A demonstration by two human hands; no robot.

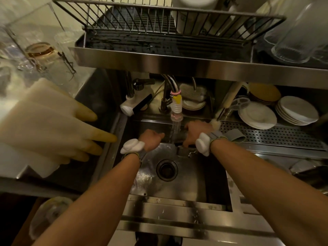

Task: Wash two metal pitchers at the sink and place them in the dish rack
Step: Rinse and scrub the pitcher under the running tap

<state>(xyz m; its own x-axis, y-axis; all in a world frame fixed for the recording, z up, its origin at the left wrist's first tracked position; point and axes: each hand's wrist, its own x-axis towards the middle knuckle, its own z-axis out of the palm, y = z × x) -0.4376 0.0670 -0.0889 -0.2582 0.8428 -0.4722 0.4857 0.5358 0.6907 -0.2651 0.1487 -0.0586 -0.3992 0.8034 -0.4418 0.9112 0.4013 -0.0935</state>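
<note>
Seen from above, two bare forearms reach into a steel sink [186, 183] under the faucet's running water [175, 127]. The right hand [196, 133] has its fingers curled around a metal pitcher [186, 151], mostly hidden, low in the basin beside the stream. The left hand [152, 140] is curled; whether it grips anything cannot be told. A wire dish rack [142, 23] sits on the shelf above.

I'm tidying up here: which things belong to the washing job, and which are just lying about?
Job: tap, sink, pitcher in right hand, left hand, dish rack.
Lying about: rubber gloves, plates, glasses, brush.
</note>
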